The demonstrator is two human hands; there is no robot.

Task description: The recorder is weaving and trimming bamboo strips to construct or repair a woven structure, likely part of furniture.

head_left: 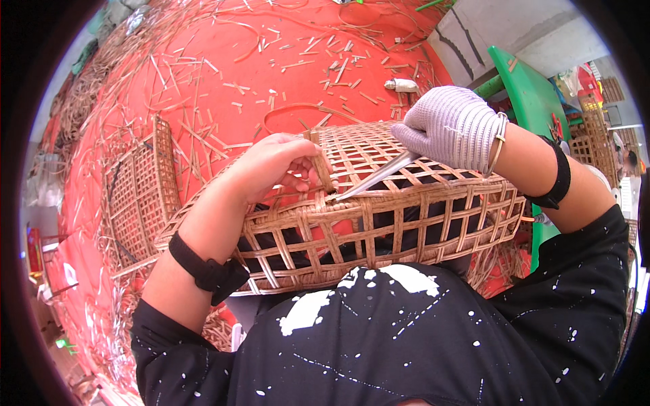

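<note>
Curling over a holey basket (379,202), the left hand (279,164) holds a flat strip (321,166); the knit-gloved right hand (448,128) grips a metal spike (380,176).

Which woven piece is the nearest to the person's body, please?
The large woven piece before the black shirt, metal tool at its edge; the left one on the red floor and those at far right are farther.

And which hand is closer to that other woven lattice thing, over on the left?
Left. The left hand is at the basket, to the right of the woven lattice piece; the gloved right hand, gripping a metal tool, is farther right.
</note>
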